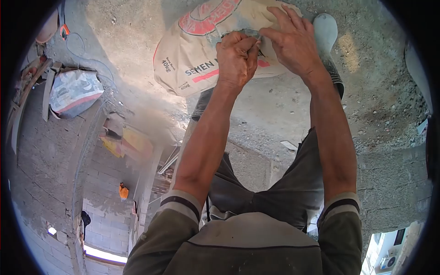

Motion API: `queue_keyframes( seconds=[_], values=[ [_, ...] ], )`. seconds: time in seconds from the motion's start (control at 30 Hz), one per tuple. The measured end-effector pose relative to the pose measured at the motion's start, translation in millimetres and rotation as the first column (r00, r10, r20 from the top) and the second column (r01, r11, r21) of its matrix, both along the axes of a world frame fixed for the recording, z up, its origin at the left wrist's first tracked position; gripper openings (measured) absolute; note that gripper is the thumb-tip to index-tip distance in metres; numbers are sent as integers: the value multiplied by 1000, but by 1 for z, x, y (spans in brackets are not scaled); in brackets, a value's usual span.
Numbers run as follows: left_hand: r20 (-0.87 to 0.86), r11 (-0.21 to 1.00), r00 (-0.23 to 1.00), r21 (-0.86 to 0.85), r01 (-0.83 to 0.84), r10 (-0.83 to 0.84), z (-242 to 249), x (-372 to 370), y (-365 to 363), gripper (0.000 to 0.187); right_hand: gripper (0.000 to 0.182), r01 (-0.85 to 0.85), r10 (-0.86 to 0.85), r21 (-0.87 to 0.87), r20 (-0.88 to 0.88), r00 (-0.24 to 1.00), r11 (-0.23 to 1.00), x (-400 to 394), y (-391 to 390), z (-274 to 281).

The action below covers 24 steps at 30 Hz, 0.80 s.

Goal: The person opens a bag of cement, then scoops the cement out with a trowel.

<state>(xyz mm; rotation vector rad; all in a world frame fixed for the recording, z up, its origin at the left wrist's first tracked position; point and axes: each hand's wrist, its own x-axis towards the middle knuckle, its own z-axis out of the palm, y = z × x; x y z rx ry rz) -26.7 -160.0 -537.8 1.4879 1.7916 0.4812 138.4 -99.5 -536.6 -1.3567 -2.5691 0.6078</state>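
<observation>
A tan paper cement sack (172, 57) lies on the floor in front of me, printed with red and black lettering. A grey, torn-looking patch (250, 32) shows in its upper face. My left hand (237, 59) is closed in a pinch at that patch, with something small and thin at the fingertips that I cannot make out. To its right, my right hand (293, 43) rests on the sack with fingers spread, its thumb close to the left fingertips.
A pale boot (325, 32) stands at the sack's right edge. To the left lie another crumpled sack (77, 91), wooden boards (30, 89) and a thin cable (94, 59). Rough concrete floor (133, 18) surrounds the cement sack, with gravel (385, 110) on the right.
</observation>
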Motion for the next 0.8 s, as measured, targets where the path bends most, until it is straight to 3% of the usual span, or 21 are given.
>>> queue_keyframes(
  seconds=[0.03, 0.1, 0.13, 0.2, 0.3, 0.4, 0.5, 0.63, 0.7, 0.77, 0.8],
  values=[
    [9, 995, 999, 89, 45, -46, 0, -1, 0, 7, 29, -20, 20, -1, 1, 1000, 1000, -1, 9, -1],
    [14, 982, 997, 172, 72, -76, 0, -3, -4, 9, 21, -171, 212, -340, 86, 974, 925, -1, 27, -3],
    [38, 992, 997, 115, 56, -60, 2, -4, -8, 9, 21, -184, 227, -351, 86, 970, 918, 0, 33, -4],
    [67, 998, 997, 46, 33, -36, 4, -4, -13, 11, 24, -314, 304, -263, -76, 950, 912, 0, 40, -5],
    [62, 996, 998, 83, 18, -23, 3, -2, -13, 12, 22, -466, 474, -177, 5, 880, 867, -5, 49, -4],
    [54, 998, 998, 59, 8, -12, 6, -2, -18, 12, 21, -581, 608, -225, 70, 791, 782, -10, 68, 5],
    [44, 998, 999, 59, 3, -5, 11, -1, -19, 11, 22, -631, 670, -261, 96, 736, 731, -15, 74, 6],
    [-117, 1000, 993, 18, -11, 13, 21, 8, -8, 9, 21, -650, 682, -225, 119, 721, 726, -24, 76, 1],
    [-179, 999, 983, 7, -33, 33, 23, 15, 1, 10, 19, -649, 743, -372, 228, 629, 663, -35, 81, 6],
    [-341, 995, 935, -9, 104, -101, 19, 22, 6, 19, 17, -639, 781, -462, 242, 575, 614, -44, 89, 11],
    [-336, 996, 937, -12, 93, -92, 16, 24, 5, 19, 18, -615, 811, -544, 259, 524, 571, -48, 92, 13]
  ],
)
